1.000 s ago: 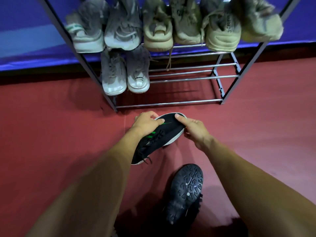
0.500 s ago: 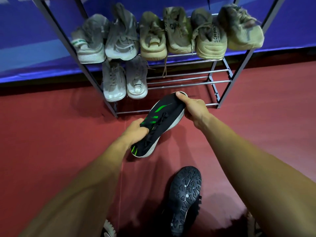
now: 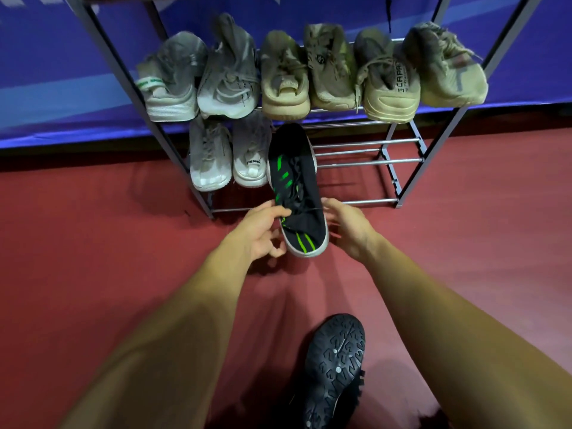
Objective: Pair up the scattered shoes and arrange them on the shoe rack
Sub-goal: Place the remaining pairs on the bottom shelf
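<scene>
Black green-striped shoe (image 3: 294, 187): left hand (image 3: 263, 230) pinches its left edge, right hand (image 3: 346, 224) touches the right edge, fingers relaxed. Its long axis runs away from the person, toe onto the shoe rack (image 3: 371, 162).

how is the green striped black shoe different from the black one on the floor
The green-striped shoe sits upper-side up; the floor shoe is turned with its lugged sole to the camera. The green-striped shoe's toe reaches into the rack's lower shelf, left hand gripping it, right hand alongside; the floor shoe lies untouched on the red floor. The green-striped shoe has a pale sole edge; the floor shoe looks all black. Both are mostly black.
</scene>
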`<state>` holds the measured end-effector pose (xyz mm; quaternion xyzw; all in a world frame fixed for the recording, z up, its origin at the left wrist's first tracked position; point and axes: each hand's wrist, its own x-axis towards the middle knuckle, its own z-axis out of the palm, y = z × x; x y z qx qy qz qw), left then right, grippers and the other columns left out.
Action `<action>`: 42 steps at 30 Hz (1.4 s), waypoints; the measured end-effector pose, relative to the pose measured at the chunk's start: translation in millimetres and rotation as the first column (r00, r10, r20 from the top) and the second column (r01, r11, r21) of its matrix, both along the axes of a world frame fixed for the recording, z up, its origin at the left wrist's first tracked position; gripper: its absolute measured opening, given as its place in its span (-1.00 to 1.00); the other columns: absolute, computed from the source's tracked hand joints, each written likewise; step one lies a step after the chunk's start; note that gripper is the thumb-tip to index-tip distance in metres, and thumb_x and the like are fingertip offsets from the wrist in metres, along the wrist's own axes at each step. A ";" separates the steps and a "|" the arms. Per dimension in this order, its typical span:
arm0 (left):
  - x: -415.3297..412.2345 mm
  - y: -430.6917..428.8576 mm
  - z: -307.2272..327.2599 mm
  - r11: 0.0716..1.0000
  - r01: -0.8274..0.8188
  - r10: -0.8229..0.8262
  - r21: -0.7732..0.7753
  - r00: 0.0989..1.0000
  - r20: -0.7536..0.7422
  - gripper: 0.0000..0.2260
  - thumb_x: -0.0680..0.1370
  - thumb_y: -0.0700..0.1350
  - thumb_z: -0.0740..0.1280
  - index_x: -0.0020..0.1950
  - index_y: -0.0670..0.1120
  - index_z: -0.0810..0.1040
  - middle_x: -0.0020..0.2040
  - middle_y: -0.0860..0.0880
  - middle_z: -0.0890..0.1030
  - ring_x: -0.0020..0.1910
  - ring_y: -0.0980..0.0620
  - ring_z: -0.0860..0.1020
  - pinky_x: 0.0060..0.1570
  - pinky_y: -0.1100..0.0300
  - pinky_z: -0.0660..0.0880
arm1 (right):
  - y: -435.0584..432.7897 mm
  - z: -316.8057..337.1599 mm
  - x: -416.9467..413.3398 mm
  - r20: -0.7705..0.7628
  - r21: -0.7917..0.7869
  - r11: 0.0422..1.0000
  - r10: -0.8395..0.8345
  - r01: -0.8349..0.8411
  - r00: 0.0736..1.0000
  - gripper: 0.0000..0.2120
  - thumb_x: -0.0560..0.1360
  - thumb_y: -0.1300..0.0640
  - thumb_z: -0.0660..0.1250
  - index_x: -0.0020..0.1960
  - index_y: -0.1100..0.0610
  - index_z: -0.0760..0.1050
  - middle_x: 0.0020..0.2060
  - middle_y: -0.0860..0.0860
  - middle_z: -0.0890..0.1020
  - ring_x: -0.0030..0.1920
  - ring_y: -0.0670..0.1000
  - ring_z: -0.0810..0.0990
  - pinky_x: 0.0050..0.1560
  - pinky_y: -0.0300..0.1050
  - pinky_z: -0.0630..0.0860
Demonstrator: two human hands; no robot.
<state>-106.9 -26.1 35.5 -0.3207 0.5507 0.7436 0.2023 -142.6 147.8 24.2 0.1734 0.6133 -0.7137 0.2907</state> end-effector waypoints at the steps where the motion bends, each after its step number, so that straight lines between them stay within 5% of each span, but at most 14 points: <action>1: -5.2 1.0 1.9 1.000 -0.017 0.017 0.020 1.000 -0.005 -0.79 0.48 -0.24 0.36 -0.16 0.10 0.59 -0.15 0.10 0.56 -0.12 0.03 0.43 -0.12 0.01 0.34 | 2.1 -3.3 2.6 0.016 -0.010 0.999 0.034 -0.034 0.999 -0.79 0.49 -0.13 0.38 -0.04 -0.02 0.64 -0.21 -0.04 0.65 -0.28 -0.06 0.57 -0.21 -0.17 0.45; 4: -17.8 3.4 5.0 0.999 -0.039 0.039 0.024 0.999 -0.023 -0.81 0.48 -0.21 0.39 -0.21 0.09 0.61 -0.15 0.13 0.57 -0.08 0.04 0.43 -0.15 0.03 0.35 | 9.0 -8.7 6.0 0.033 -0.063 0.993 0.103 -0.101 0.994 -0.69 0.44 -0.31 0.37 -0.09 -0.10 0.68 -0.17 -0.10 0.70 -0.22 -0.09 0.62 -0.12 -0.16 0.45; 8: -27.7 6.6 6.2 0.998 -0.054 0.056 0.039 0.997 -0.047 -0.85 0.47 -0.17 0.44 -0.21 0.09 0.63 -0.23 0.10 0.64 -0.11 0.04 0.51 -0.24 0.12 0.38 | 8.0 -9.9 4.9 -0.097 0.004 0.991 0.132 -0.132 0.986 -0.73 0.46 -0.16 0.43 0.06 -0.04 0.58 -0.25 -0.11 0.59 -0.22 -0.08 0.44 -0.20 -0.15 0.31; 11: -31.1 11.8 4.5 0.989 -0.131 0.137 0.067 0.987 -0.087 -0.91 0.44 -0.09 0.49 -0.11 0.06 0.62 -0.27 0.13 0.67 -0.14 0.06 0.53 -0.25 0.15 0.38 | 2.2 -5.1 1.6 -0.135 -0.084 0.995 0.032 -0.044 0.990 -0.71 0.51 -0.04 0.42 0.18 0.03 0.54 -0.26 -0.10 0.54 -0.29 -0.12 0.40 -0.30 -0.21 0.25; 15: -34.3 15.8 3.9 0.982 -0.122 0.152 0.147 0.966 -0.210 -0.70 0.44 0.07 0.50 0.13 0.03 0.65 -0.03 0.10 0.73 -0.05 0.09 0.68 -0.13 0.16 0.55 | -7.0 -2.7 -2.6 -0.122 -0.208 0.978 -0.046 0.020 0.991 -0.71 0.54 -0.02 0.41 0.22 0.04 0.55 -0.25 -0.10 0.56 -0.36 -0.14 0.40 -0.26 -0.22 0.27; 19: -36.9 14.1 1.9 0.976 -0.108 0.158 0.187 0.947 -0.278 -0.66 0.43 0.10 0.52 0.14 -0.02 0.66 0.07 0.00 0.71 0.04 0.06 0.68 -0.03 0.18 0.57 | -16.8 -0.8 -13.5 -0.156 -0.222 0.975 -0.040 0.005 0.987 -0.79 0.53 -0.01 0.43 0.12 0.02 0.57 -0.36 -0.14 0.55 -0.45 -0.17 0.37 -0.27 -0.22 0.25; 25: -41.7 15.1 -7.6 0.982 -0.166 0.176 0.086 0.976 -0.129 -0.86 0.41 0.00 0.54 -0.14 -0.02 0.68 -0.30 0.07 0.63 -0.27 0.10 0.49 -0.30 0.26 0.36 | -27.7 6.7 -36.7 -0.116 -0.272 0.962 -0.050 0.016 0.992 -0.83 0.52 0.08 0.45 0.08 0.07 0.56 -0.15 0.01 0.56 -0.29 -0.12 0.38 -0.32 -0.31 0.32; 28: -49.8 13.9 -5.7 0.958 -0.259 0.271 0.119 0.958 -0.096 -0.86 0.42 -0.01 0.53 -0.08 0.00 0.65 -0.20 0.07 0.60 -0.21 0.10 0.47 -0.28 0.25 0.34 | -36.0 9.4 -45.4 -0.116 -0.287 0.958 -0.060 0.024 0.991 -0.83 0.52 0.15 0.45 0.09 0.11 0.57 -0.05 0.05 0.58 -0.24 -0.13 0.45 -0.34 -0.33 0.35; 38: -66.7 9.0 -6.2 0.916 -0.349 0.360 0.199 0.933 -0.018 -0.83 0.42 -0.05 0.54 -0.03 0.02 0.63 -0.06 0.08 0.60 -0.09 0.10 0.49 -0.25 0.26 0.33 | -47.0 9.2 -65.5 -0.133 -0.193 0.978 -0.102 0.075 0.986 -0.78 0.46 0.16 0.52 -0.13 0.10 0.45 -0.31 0.00 0.56 -0.37 -0.10 0.45 -0.34 -0.24 0.37; 42: -64.5 9.9 -12.7 0.912 -0.357 0.362 0.201 0.932 0.011 -0.78 0.42 -0.05 0.54 0.03 0.00 0.65 0.07 0.04 0.62 -0.06 0.09 0.50 -0.25 0.26 0.33 | -46.1 2.9 -63.7 -0.105 -0.174 0.979 -0.124 0.104 0.987 -0.67 0.44 0.13 0.54 0.07 0.14 0.46 -0.25 -0.02 0.56 -0.35 -0.13 0.48 -0.29 -0.23 0.42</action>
